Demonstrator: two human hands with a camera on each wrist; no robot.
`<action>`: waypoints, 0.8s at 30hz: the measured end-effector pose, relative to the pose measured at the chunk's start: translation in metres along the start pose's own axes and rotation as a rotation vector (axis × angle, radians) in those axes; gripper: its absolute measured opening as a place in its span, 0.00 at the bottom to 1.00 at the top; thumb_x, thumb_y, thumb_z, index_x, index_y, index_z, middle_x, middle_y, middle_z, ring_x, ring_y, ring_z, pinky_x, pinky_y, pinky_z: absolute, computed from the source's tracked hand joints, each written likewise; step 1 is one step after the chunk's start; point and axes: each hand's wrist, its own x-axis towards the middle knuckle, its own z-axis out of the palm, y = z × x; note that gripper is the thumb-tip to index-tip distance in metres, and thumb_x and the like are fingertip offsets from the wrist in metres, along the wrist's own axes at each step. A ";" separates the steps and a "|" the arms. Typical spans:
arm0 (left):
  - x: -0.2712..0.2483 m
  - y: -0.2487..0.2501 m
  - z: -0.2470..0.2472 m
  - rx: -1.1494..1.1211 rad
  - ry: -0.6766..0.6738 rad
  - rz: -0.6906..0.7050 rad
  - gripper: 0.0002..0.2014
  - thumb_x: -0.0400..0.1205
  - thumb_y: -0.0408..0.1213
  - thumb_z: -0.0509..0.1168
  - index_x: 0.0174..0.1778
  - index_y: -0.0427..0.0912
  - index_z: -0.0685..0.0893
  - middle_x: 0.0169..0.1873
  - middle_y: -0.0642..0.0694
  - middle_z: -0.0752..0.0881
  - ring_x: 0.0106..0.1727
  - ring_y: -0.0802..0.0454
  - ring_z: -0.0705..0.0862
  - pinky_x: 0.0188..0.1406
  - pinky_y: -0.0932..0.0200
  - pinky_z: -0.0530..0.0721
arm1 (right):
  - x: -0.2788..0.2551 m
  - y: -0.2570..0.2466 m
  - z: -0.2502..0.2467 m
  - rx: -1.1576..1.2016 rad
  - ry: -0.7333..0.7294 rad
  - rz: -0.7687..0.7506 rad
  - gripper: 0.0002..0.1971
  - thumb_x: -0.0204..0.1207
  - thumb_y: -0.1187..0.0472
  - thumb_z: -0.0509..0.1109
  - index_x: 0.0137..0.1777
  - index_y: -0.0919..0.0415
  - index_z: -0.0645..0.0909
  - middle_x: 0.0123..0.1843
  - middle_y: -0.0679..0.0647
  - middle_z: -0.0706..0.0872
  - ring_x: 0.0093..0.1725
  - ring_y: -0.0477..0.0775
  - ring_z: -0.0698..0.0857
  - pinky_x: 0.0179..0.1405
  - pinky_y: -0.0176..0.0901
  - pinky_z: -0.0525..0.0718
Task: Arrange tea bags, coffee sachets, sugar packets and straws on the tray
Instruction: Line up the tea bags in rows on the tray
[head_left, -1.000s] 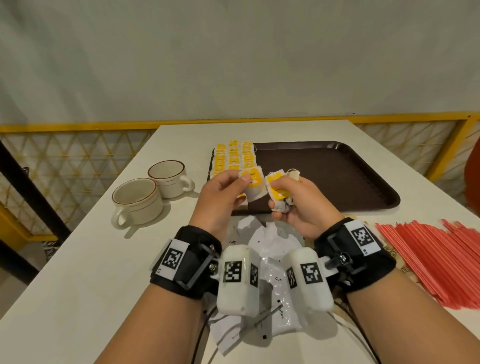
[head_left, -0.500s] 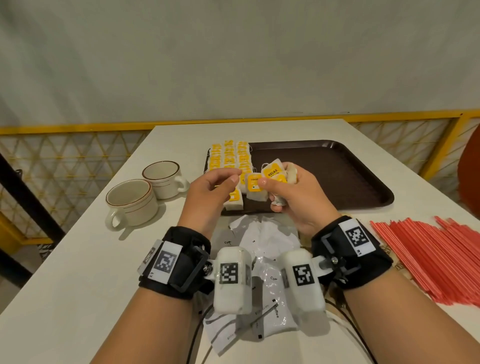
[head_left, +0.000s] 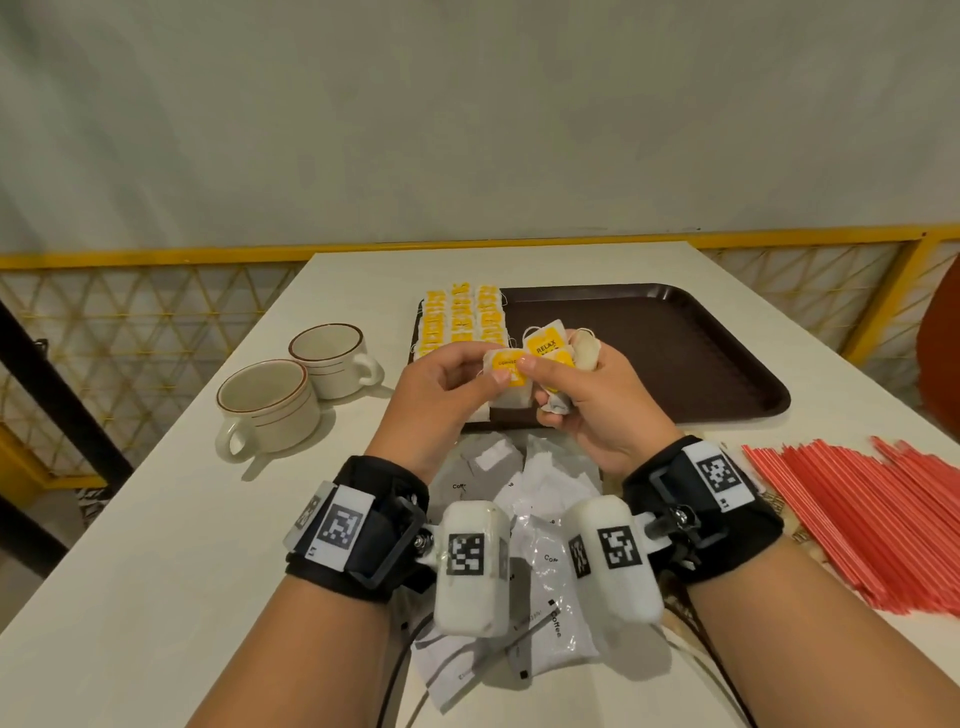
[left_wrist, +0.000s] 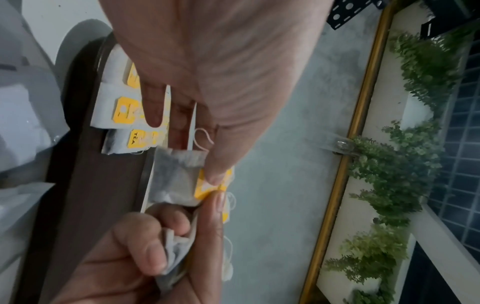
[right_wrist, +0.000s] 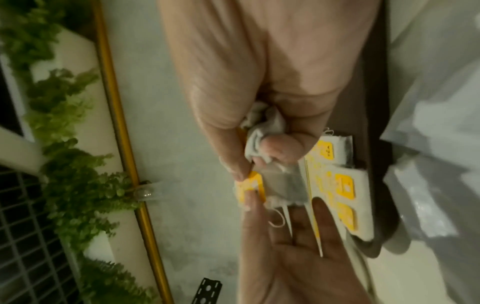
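Above the near left end of the dark brown tray (head_left: 675, 358), my left hand (head_left: 491, 366) pinches the yellow tag of a tea bag (head_left: 511, 379). My right hand (head_left: 545, 382) grips a bunch of tea bags (head_left: 545, 345), and its thumb touches the same tag. In the left wrist view the tea bag (left_wrist: 176, 181) hangs between both thumbs. The right wrist view shows the tag (right_wrist: 250, 185) pinched from both sides. Rows of yellow-tagged tea bags (head_left: 462, 317) lie on the tray's left end.
White coffee sachets (head_left: 540, 525) lie piled on the table under my wrists. A heap of red straws (head_left: 883, 519) lies at the right. Two cups (head_left: 270, 410) (head_left: 332, 358) stand left of the tray. A yellow railing (head_left: 156, 257) runs behind the table.
My left hand laid a tea bag on the tray's near left end, then came back to the right hand's bunch and pinched another bag's tag. Both hands stayed over the tray's near edge.
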 end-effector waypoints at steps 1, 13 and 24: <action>0.000 0.000 0.000 0.001 0.008 0.010 0.09 0.79 0.27 0.69 0.49 0.44 0.87 0.46 0.48 0.90 0.49 0.56 0.87 0.52 0.65 0.84 | 0.000 0.000 0.001 0.009 0.015 0.002 0.07 0.76 0.69 0.71 0.49 0.63 0.76 0.30 0.52 0.81 0.26 0.46 0.76 0.21 0.36 0.72; 0.003 -0.008 0.000 0.008 0.208 0.014 0.04 0.79 0.31 0.69 0.44 0.43 0.88 0.44 0.43 0.90 0.43 0.54 0.87 0.50 0.61 0.84 | -0.004 0.006 0.011 -0.095 0.018 0.136 0.06 0.79 0.65 0.69 0.54 0.61 0.81 0.35 0.55 0.82 0.28 0.47 0.78 0.20 0.38 0.74; -0.001 -0.002 0.005 0.042 0.139 0.018 0.03 0.77 0.35 0.73 0.44 0.44 0.90 0.41 0.46 0.91 0.43 0.54 0.87 0.53 0.58 0.85 | -0.003 0.008 0.013 0.004 0.078 0.169 0.04 0.79 0.66 0.70 0.51 0.63 0.80 0.38 0.59 0.82 0.32 0.50 0.78 0.20 0.37 0.74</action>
